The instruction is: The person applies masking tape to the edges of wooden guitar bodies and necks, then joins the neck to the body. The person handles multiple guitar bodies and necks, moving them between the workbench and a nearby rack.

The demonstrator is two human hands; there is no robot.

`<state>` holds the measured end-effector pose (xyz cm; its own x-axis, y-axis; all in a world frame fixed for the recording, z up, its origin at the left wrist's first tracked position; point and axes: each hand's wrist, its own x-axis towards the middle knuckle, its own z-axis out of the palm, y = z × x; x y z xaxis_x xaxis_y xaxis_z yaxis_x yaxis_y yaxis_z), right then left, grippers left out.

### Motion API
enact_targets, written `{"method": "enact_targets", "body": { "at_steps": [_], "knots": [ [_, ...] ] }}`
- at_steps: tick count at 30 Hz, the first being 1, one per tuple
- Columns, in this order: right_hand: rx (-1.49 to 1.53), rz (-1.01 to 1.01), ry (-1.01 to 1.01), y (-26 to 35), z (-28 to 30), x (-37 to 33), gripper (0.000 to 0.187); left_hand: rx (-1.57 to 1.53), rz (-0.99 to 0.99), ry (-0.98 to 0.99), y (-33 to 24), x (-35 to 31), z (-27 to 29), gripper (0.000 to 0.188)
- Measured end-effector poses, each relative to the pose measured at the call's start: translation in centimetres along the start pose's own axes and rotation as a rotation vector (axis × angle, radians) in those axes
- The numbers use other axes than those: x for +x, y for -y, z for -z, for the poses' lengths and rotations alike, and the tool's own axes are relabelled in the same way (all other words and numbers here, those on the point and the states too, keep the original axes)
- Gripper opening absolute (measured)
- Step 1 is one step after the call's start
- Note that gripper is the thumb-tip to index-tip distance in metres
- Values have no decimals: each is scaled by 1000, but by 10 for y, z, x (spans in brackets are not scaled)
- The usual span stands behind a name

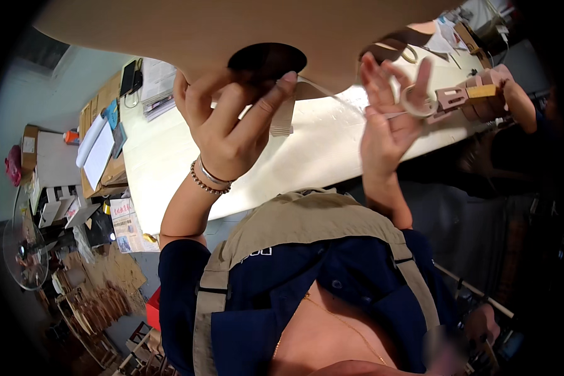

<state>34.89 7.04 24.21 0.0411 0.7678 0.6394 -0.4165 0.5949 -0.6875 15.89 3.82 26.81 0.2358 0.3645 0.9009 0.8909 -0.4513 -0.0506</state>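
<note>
A large smooth beige piece (332, 37) with a dark oval opening fills the top of the view. My left hand (229, 119) is under its near edge, fingers bent around it and one fingertip by the opening. From that fingertip a thin pale strip of tape (332, 94) stretches to my right hand (385, 125), which is raised and blurred. A pale ring-shaped tape roll (420, 103) sits among the right hand's fingers. Below the opening, a ridged beige block (283, 118) shows next to my left hand. Fingertips behind the beige piece are hidden.
A long white table (169, 169) runs beneath my hands. Papers (158, 88) and a phone (128, 77) lie at its far left. A slotted tool (451, 99) and part of another person's arm (521, 106) are at the right. A round fan (25, 250) stands at left.
</note>
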Motion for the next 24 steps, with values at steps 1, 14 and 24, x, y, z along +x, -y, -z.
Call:
{"method": "enact_targets", "body": {
  "at_steps": [1,14,24],
  "knots": [
    [13,-52,-44,-14,-6,-13,87,10,37,-25,7,-1,0,32],
    [-384,-268,558,-133,-74,-102,82,108,717,-90,35,-136,64,29],
    [-973,-305,839,-157,38,-129,76,-725,1572,-13,-37,-259,-12,39]
  ]
}}
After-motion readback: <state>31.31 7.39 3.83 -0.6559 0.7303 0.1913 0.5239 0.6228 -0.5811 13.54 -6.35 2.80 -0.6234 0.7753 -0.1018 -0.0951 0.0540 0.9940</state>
